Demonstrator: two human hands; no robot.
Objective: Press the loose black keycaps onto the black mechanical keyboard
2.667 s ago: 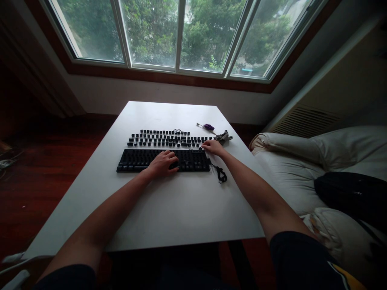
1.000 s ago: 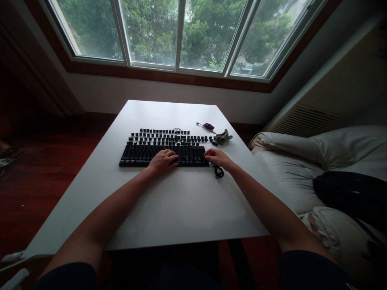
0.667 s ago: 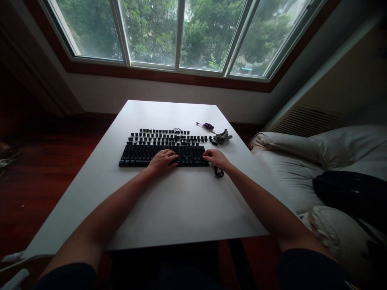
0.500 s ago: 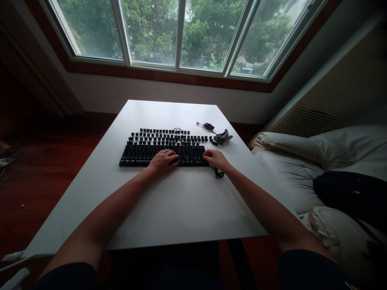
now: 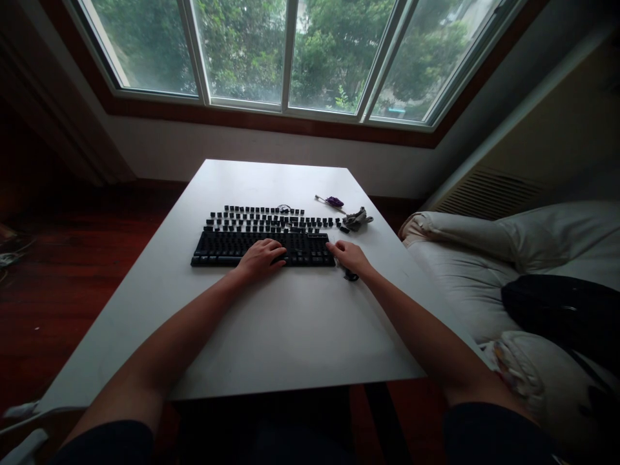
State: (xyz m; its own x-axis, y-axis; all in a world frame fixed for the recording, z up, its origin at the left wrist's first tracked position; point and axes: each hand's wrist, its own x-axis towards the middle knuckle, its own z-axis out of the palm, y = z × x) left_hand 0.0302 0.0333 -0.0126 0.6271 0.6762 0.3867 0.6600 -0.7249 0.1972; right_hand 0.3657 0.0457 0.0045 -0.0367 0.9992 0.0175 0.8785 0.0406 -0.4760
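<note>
A black keyboard [image 5: 217,248] lies on the white table. My left hand [image 5: 262,256] rests palm-down over its front middle, fingers spread and thumb apart. At the right end of the keyboard is my right hand [image 5: 349,254], its thumb and fingertips drawn together in a pinch; whatever is between them is too small to make out. Partly under my right wrist lies a small black looped object [image 5: 351,276]. Behind the keyboard stand rows of loose black keycaps [image 5: 264,218].
A purple-headed brush-like item [image 5: 334,202] and a crumpled grey cloth [image 5: 357,219] lie at the table's [image 5: 290,329] back right. A thin wire piece [image 5: 283,208] sits by the keycaps. To the right stands a pale sofa [image 5: 450,258] with a dark bag [image 5: 562,313].
My right hand has shifted very slightly at the keyboard's right end, covering more of the black looped object. My left hand has stayed in place.
</note>
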